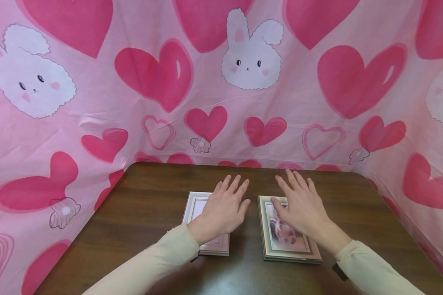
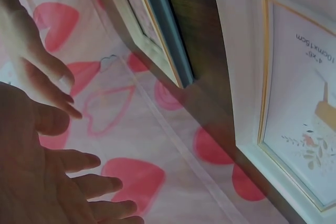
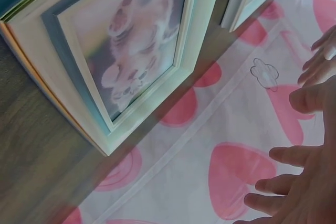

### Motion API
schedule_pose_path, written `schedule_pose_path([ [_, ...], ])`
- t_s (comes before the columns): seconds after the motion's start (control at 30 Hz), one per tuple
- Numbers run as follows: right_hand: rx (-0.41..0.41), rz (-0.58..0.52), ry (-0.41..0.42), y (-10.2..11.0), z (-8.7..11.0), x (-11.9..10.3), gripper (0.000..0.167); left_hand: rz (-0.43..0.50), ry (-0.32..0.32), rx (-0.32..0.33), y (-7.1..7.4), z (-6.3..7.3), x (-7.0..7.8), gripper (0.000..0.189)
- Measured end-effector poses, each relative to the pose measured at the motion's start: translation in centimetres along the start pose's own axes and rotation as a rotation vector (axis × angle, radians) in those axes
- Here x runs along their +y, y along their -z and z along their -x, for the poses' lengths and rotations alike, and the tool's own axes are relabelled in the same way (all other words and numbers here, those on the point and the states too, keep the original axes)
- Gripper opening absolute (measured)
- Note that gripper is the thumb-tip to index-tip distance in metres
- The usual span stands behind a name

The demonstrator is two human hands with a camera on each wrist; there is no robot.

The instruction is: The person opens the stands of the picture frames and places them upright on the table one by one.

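Two picture frames lie side by side on the brown wooden table [image 1: 147, 205]. Over the left one, a white picture frame [image 2: 239, 77] with a thin gold inner line, my left hand [image 1: 223, 209] hovers with its fingers spread. Its insert shows small printed size text and a plant drawing. The right picture frame [image 1: 264, 229] is cream with a blue-grey inner border and holds a photo of a puppy-like animal [image 3: 139, 45]. Above its upper right part hangs my right hand [image 1: 302, 205], fingers spread and straight. Neither hand holds anything.
A pink cloth [image 1: 206, 94] printed with hearts and white rabbits hangs around the back and both sides of the table. The table's far edge [image 1: 243, 167] runs close to this cloth. Light sleeves cover both forearms.
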State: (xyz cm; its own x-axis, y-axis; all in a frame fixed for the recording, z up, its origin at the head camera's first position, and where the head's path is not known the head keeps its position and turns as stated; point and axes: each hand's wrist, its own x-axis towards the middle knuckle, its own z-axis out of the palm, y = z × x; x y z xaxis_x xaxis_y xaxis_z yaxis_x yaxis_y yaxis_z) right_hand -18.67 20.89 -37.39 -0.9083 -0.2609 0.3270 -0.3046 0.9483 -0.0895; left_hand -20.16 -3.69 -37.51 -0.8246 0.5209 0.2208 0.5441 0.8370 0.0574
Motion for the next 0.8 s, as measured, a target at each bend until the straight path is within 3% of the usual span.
schedule_pose_path([
  [0.57,0.038,-0.021,0.024,-0.6,1.0,0.8,0.069,-0.013,-0.028,-0.062,-0.7,-0.4,0.7,0.059],
  [0.8,0.072,-0.037,0.051,-0.9,1.5,1.0,0.058,0.005,-0.046,-0.058,-1.1,-0.5,1.1,0.054],
])
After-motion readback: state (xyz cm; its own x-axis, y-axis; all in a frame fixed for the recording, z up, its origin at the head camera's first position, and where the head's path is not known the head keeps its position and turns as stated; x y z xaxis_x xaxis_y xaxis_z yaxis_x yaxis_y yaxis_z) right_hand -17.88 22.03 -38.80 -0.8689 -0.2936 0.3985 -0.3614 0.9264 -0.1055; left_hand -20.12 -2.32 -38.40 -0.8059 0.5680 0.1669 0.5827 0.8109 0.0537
